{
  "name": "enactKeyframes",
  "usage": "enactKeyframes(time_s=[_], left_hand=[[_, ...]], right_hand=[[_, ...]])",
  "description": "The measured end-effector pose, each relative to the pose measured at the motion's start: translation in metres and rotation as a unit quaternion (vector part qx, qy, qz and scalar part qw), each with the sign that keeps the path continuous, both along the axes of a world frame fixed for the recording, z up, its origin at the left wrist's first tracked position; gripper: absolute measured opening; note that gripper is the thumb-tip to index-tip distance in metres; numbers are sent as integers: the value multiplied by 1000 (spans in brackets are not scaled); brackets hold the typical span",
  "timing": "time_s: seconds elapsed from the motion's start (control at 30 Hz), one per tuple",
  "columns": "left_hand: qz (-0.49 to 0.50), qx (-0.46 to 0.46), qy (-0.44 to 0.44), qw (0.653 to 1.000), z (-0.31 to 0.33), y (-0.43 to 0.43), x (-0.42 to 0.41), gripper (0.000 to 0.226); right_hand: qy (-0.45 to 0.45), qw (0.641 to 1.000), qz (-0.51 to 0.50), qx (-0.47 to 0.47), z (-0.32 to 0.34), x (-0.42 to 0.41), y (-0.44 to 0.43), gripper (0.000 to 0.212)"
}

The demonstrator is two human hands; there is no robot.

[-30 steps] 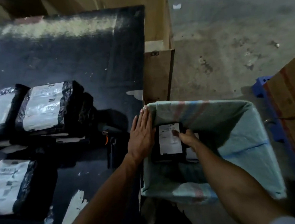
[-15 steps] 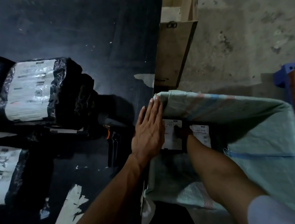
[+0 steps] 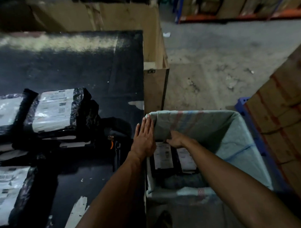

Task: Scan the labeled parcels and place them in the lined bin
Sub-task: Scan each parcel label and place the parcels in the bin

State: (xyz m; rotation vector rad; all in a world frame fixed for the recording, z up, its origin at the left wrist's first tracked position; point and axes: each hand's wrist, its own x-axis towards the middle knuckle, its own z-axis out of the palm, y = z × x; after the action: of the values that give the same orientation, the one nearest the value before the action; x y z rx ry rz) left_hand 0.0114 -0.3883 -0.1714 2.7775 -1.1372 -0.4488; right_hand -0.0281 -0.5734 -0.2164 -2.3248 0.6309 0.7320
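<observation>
The left hand (image 3: 144,137) lies flat with straight fingers against the outer rim of the lined bin (image 3: 228,131). Its liner is a pale green woven sack with faded red and blue stripes. The right hand (image 3: 175,139) reaches inside, its fingertips hidden under the liner's fold, so I cannot tell whether they grip. On the bin's bottom a black plastic parcel (image 3: 163,155) lies beside a second parcel (image 3: 185,158), both with white rectangular labels too blurred to read. Glossy, crinkled labelled parcels (image 3: 54,110) lie on the black tabletop (image 3: 70,66).
</observation>
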Motion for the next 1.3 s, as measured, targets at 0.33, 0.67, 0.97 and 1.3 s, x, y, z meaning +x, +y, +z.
enactKeyframes(time_s=[0.33, 0.67, 0.97, 1.3], left_hand=[[-101, -91, 65, 988, 97, 70, 11, 33], [-50, -266, 10, 963, 129, 290, -3, 15], [319, -229, -142, 909, 70, 441, 2, 35], [477, -350, 56, 804, 52, 445, -25, 62]], right_hand=[[-156, 979, -17, -128, 144, -32, 70, 63], [-333, 924, -85, -166, 196, -54, 268, 37], [-176, 983, 29, -36, 148, -27, 428, 59], [-241, 965, -42, 95, 107, -50, 466, 84]])
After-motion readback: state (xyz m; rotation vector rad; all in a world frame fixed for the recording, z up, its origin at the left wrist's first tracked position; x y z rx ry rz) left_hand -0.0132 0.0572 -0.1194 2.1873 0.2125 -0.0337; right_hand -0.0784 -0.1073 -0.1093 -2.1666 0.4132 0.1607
